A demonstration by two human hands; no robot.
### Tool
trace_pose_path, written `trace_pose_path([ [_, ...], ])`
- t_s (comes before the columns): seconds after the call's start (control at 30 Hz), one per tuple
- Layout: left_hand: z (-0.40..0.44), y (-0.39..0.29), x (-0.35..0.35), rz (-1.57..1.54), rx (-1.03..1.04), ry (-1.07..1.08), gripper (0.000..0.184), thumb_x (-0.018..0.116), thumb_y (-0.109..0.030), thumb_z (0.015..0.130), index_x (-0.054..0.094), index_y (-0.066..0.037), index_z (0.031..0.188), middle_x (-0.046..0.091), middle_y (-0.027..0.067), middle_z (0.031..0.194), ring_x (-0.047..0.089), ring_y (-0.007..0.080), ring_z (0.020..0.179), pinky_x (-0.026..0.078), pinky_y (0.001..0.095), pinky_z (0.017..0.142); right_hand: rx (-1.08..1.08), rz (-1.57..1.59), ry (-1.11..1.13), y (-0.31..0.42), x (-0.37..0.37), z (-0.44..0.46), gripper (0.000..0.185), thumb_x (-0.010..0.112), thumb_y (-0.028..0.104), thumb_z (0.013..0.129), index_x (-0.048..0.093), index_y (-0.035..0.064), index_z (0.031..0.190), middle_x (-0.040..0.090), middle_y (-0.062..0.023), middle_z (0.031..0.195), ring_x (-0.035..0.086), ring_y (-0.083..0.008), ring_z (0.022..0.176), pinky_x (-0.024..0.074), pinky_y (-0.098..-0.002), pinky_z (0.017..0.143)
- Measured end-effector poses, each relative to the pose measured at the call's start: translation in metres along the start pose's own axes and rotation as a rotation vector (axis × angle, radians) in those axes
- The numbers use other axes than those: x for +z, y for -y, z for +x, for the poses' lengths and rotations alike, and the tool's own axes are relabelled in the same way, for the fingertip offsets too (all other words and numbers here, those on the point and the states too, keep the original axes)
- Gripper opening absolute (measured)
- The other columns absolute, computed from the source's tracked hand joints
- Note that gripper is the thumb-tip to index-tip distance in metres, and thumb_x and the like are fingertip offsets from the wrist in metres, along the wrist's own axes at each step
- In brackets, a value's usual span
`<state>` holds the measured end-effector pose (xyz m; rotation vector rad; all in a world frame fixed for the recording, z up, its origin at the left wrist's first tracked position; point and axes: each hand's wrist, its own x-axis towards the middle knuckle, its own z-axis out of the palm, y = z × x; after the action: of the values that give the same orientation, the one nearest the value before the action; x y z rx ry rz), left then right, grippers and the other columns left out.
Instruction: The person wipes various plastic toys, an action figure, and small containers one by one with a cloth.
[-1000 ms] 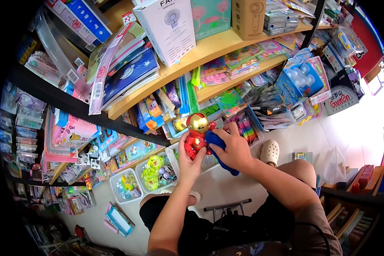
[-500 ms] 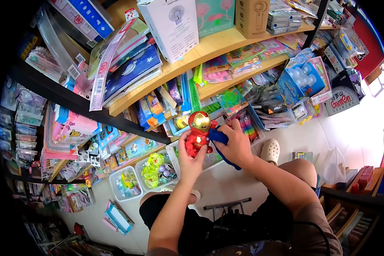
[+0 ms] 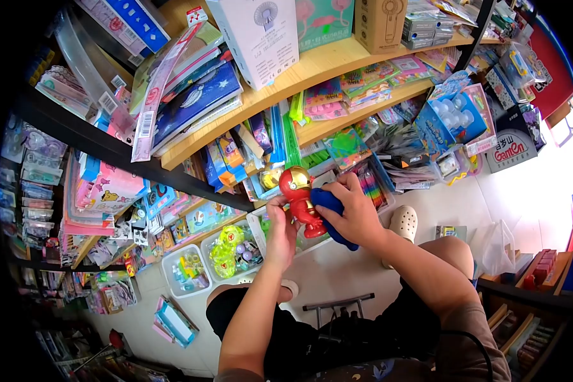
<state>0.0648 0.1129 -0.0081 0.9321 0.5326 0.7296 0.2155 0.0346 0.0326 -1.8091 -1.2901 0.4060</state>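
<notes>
A red toy figure (image 3: 307, 212) with a gold faceplate stands upright between my hands, turned side-on. My left hand (image 3: 281, 234) is closed around its back, fingers partly hidden behind the toy. My right hand (image 3: 355, 215) grips a bunched dark blue cloth (image 3: 330, 202) and presses it against the figure's front. Part of the cloth hangs below my right fingers. Both hands are in front of the lower shelf, above the floor.
A wooden shelf (image 3: 318, 67) with boxes and notebooks curves overhead. Below are a white tub of small toys (image 3: 188, 272) and a bin with a yellow-green toy (image 3: 228, 251). A folding stool frame (image 3: 339, 302) stands between my legs.
The toy figure has turned from facing me to side-on. My left fingers have shifted to its back, and the blue cloth now covers more of its front.
</notes>
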Motion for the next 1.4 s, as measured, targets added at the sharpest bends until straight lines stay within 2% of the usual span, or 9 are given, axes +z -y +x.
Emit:
trace_pose_path([
  [0.27, 0.001, 0.004, 0.005, -0.123, -0.247, -0.137, 0.061, 0.031, -0.056, 0.091, 0.035, -0.011, 0.132, 0.049, 0.0080, 0.125, 0.050, 0.0209, 0.112, 0.042, 0.0374, 0.095, -0.055, 0.001, 0.085, 0.015, -0.002, -0.008, 0.037, 0.073, 0.013, 0.066, 0.061, 0.0139, 0.101, 0.047, -0.0135, 0.100, 0.056, -0.0321, 0.086, 0.0478, -0.0372, 0.073],
  [0.47, 0.001, 0.004, 0.001, -0.164, -0.317, -0.220, 0.060, 0.038, -0.056, 0.089, 0.044, -0.008, 0.125, 0.056, 0.0079, 0.116, 0.056, 0.0191, 0.105, 0.047, 0.0343, 0.088, -0.379, -0.142, 0.073, 0.012, 0.003, -0.016, 0.040, 0.071, 0.004, 0.057, 0.067, 0.0175, 0.095, 0.048, -0.0113, 0.102, 0.055, -0.0292, 0.090, 0.0486, -0.0359, 0.070],
  [0.5, 0.001, 0.003, 0.000, -0.195, -0.325, -0.212, 0.057, 0.040, -0.054, 0.090, 0.046, -0.009, 0.124, 0.057, 0.0072, 0.115, 0.058, 0.0186, 0.102, 0.049, 0.0329, 0.085, -0.391, -0.144, 0.086, 0.011, 0.004, -0.017, 0.026, 0.062, 0.008, 0.066, 0.067, 0.0184, 0.090, 0.049, -0.0113, 0.104, 0.054, -0.0292, 0.091, 0.0458, -0.0378, 0.072],
  [0.6, 0.005, 0.005, -0.005, -0.303, -0.330, -0.193, 0.053, 0.032, -0.050, 0.094, 0.046, -0.008, 0.124, 0.056, 0.0082, 0.116, 0.056, 0.0204, 0.104, 0.046, 0.0351, 0.090, -0.529, -0.209, 0.135, 0.009, 0.003, -0.018, 0.022, 0.059, 0.011, 0.069, 0.069, 0.0188, 0.087, 0.049, -0.0107, 0.104, 0.053, -0.0272, 0.092, 0.0430, -0.0374, 0.073],
  [0.77, 0.012, 0.012, -0.015, -0.321, -0.337, -0.159, 0.058, 0.036, -0.055, 0.091, 0.044, -0.009, 0.126, 0.056, 0.0081, 0.114, 0.057, 0.0213, 0.099, 0.048, 0.0369, 0.084, -0.373, -0.433, 0.247, 0.000, -0.011, -0.011, 0.016, 0.060, 0.012, 0.069, 0.069, 0.0172, 0.082, 0.050, -0.0093, 0.102, 0.051, -0.0267, 0.094, 0.0413, -0.0375, 0.077],
  [0.87, 0.007, 0.004, -0.013, -0.245, -0.303, -0.040, 0.061, 0.038, -0.056, 0.090, 0.041, -0.008, 0.128, 0.056, 0.0089, 0.114, 0.056, 0.0222, 0.097, 0.048, 0.0361, 0.081, -0.164, -0.348, 0.219, -0.013, -0.016, -0.009, 0.025, 0.065, 0.008, 0.063, 0.069, 0.0163, 0.087, 0.050, -0.0115, 0.102, 0.051, -0.0299, 0.096, 0.0430, -0.0391, 0.079],
  [1.0, 0.004, 0.001, 0.004, 0.008, -0.146, -0.090, 0.053, 0.038, -0.047, 0.093, 0.036, -0.011, 0.131, 0.055, 0.0111, 0.114, 0.058, 0.0211, 0.091, 0.049, 0.0353, 0.078, 0.041, -0.093, 0.099, 0.001, -0.036, 0.000, 0.028, 0.069, 0.020, 0.072, 0.064, 0.0110, 0.098, 0.049, -0.0131, 0.100, 0.057, -0.0320, 0.086, 0.0488, -0.0382, 0.073],
  [1.17, 0.005, 0.016, -0.008, 0.069, -0.232, -0.080, 0.059, 0.033, -0.050, 0.094, 0.029, -0.011, 0.137, 0.044, 0.0077, 0.128, 0.045, 0.0188, 0.116, 0.038, 0.0332, 0.097, -0.133, -0.097, 0.141, 0.014, -0.037, 0.003, 0.025, 0.067, 0.018, 0.072, 0.063, 0.0083, 0.095, 0.047, -0.0153, 0.099, 0.056, -0.0321, 0.085, 0.0485, -0.0389, 0.072],
  [1.4, 0.002, 0.030, -0.004, 0.527, -0.074, -0.050, 0.047, 0.040, -0.029, 0.097, 0.027, -0.010, 0.137, 0.045, 0.0092, 0.125, 0.046, 0.0183, 0.110, 0.039, 0.0295, 0.093, -0.203, -0.284, 0.179, 0.009, -0.022, 0.002, 0.025, 0.069, 0.009, 0.064, 0.065, 0.0092, 0.088, 0.050, -0.0112, 0.097, 0.054, -0.0312, 0.087, 0.0461, -0.0392, 0.074],
])
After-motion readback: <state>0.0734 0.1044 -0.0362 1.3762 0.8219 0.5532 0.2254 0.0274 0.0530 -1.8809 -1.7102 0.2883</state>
